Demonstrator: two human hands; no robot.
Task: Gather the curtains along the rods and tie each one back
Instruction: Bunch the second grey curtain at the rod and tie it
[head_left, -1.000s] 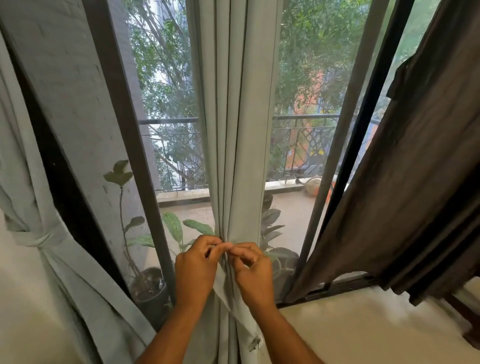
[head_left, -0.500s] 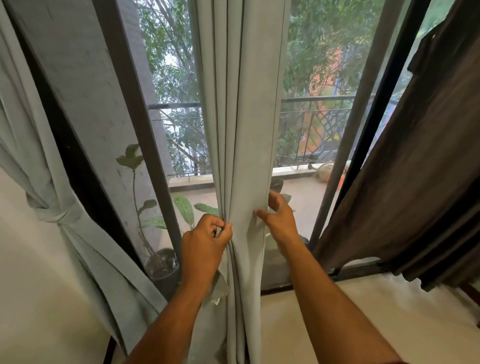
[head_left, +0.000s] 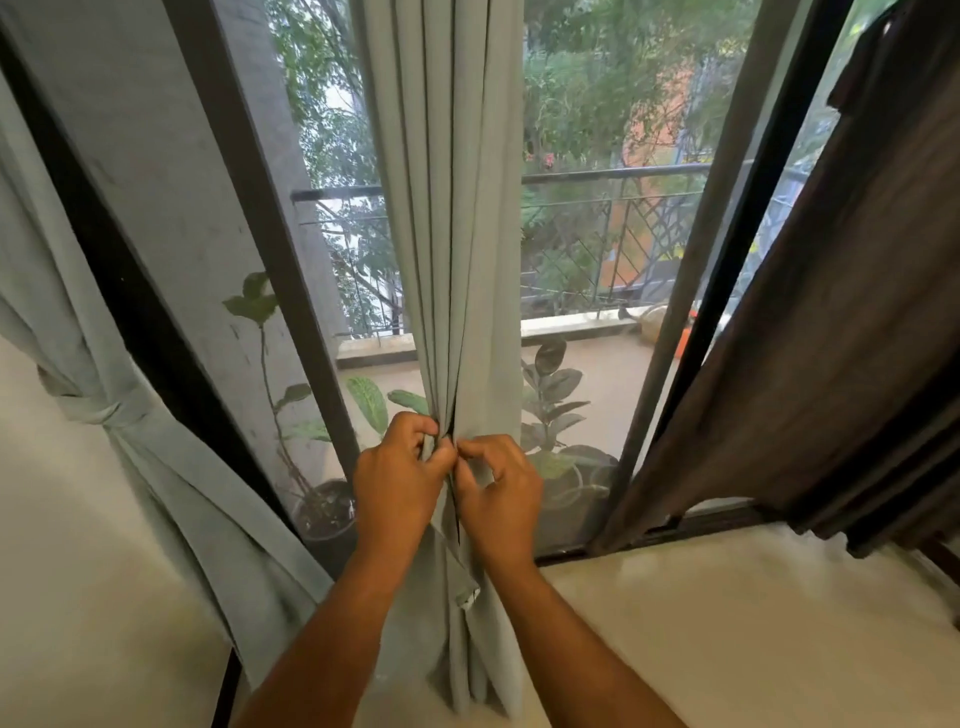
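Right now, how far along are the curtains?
Done: the left curtain is gathered, with a tie knotted round it. In hand: the middle curtain is bunched, and the left hand and right hand pinch its folds and a fabric strip; no knot shows. Left: the brown curtain hangs untied.
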